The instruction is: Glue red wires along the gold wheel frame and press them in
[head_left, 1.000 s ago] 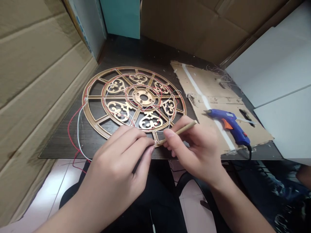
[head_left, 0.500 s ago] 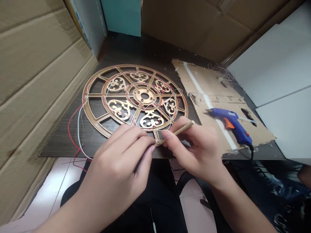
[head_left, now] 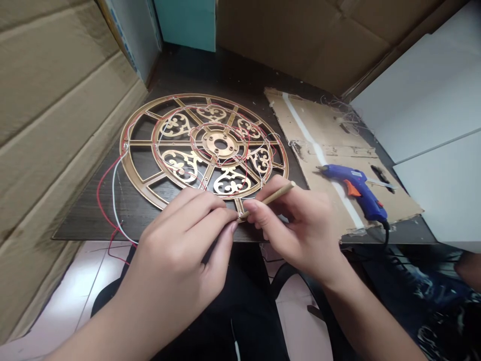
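A round gold openwork metal frame [head_left: 141, 176] with spokes and scroll ornaments lies on the dark table, its near rim at the front edge. Red and white wires run along its rings; a white wire [head_left: 113, 190] and a red wire [head_left: 99, 193] loop off its left side. My right hand [head_left: 296, 228] pinches a thin wooden stick [head_left: 280, 192], its lower tip at the near rim beside a spoke. My left hand [head_left: 188, 240] is closed at the same spot, thumb and forefinger pinched near the stick's tip. What sits between those fingers is hidden.
A blue glue gun [head_left: 351, 184] lies on a cardboard sheet [head_left: 319, 205] to the right, its cord dropping over the table edge. Loose thin wires [head_left: 351, 118] lie at the sheet's far end. Cardboard walls [head_left: 48, 150] stand at left and back. Part of another person shows at lower right.
The stick's tip has moved slightly left along the rim, closer to my left fingertips. The whole view has shifted a little; the frame and glue gun stay in place on the table.
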Demonstrator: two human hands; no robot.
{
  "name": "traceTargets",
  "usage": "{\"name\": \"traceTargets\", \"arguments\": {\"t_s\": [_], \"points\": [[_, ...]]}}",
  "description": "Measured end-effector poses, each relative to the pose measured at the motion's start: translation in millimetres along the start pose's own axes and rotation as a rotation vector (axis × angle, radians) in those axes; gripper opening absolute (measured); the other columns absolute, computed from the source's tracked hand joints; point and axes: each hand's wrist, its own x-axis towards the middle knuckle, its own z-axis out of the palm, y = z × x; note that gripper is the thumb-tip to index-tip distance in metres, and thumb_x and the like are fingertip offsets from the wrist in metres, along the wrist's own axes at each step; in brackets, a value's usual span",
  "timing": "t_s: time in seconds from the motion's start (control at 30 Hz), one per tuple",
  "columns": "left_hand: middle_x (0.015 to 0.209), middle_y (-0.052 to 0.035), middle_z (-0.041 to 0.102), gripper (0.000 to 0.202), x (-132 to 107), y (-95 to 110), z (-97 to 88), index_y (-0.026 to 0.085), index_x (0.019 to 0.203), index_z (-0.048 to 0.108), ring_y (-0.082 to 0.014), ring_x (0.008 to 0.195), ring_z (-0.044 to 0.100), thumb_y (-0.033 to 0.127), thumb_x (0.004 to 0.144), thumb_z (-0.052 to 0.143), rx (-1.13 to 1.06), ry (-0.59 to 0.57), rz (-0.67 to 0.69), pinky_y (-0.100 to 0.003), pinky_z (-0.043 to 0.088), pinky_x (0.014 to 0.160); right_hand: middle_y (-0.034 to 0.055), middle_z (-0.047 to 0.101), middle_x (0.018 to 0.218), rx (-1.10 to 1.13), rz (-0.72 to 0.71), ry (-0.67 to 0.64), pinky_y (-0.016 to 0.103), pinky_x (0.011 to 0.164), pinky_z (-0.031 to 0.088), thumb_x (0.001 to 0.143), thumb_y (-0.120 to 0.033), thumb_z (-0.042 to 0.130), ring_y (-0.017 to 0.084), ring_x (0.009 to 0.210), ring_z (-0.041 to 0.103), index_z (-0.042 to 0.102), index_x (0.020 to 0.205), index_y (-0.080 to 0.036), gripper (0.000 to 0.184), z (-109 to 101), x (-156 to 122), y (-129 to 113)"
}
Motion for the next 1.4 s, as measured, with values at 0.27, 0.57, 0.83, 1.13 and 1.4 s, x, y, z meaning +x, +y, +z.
{"name": "traceTargets", "arguments": {"t_s": [0.27,0.57,0.83,1.13,1.4], "points": [[0.103,-0.0024,0.07,0.014,-0.7,-1.4,1.5,0.014,0.103,0.071,-0.0128,0.099,0.062,0.004,0.094,0.065,-0.006,-0.003,-0.007,-0.028,0.051,0.091,-0.0025,0.067,0.081,0.027,0.016,0.017,0.022,0.056,0.045,0.106,-0.02,0.068,0.005,0.059,0.056,0.064,0.086,-0.014,0.021,0.8,1.4,0.4],[0.104,-0.0022,0.069,0.015,-0.5,-1.8,-1.1,0.015,0.105,0.069,-0.0134,0.101,0.062,0.005,0.095,0.065,0.016,-0.023,0.012,-0.029,0.051,0.091,-0.0029,0.064,0.079,0.032,0.044,0.025,0.022,0.053,0.042,0.107,-0.021,0.066,0.005,0.057,0.054,0.061,0.086,-0.015,0.022,0.5,2.2,-0.2],[0.102,-0.0022,0.068,0.012,-2.0,-2.5,-1.9,0.015,0.102,0.069,-0.0132,0.098,0.061,0.005,0.095,0.064,0.02,-0.029,0.012,-0.029,0.05,0.09,-0.0033,0.062,0.076,0.078,0.082,0.005,0.021,0.055,0.044,0.108,-0.021,0.063,0.006,0.058,0.055,0.062,0.091,-0.015,0.018,-0.2,2.5,-1.5],[0.101,-0.0028,0.069,0.012,1.0,-1.9,-2.5,0.014,0.1,0.07,-0.0131,0.097,0.062,0.005,0.096,0.063,0.017,-0.034,0.015,-0.029,0.051,0.09,-0.0035,0.063,0.077,0.065,0.093,-0.001,0.021,0.058,0.047,0.11,-0.024,0.063,0.006,0.061,0.057,0.061,0.095,-0.017,0.017,0.6,1.0,-0.8],[0.101,-0.0027,0.069,0.013,1.6,-2.6,-1.1,0.015,0.101,0.069,-0.0131,0.097,0.062,0.005,0.095,0.064,0.012,-0.033,0.012,-0.03,0.052,0.09,-0.0029,0.065,0.075,0.099,0.131,0.015,0.022,0.057,0.048,0.109,-0.028,0.064,0.008,0.061,0.059,0.06,0.092,-0.018,0.02,0.4,2.4,1.8]]}}
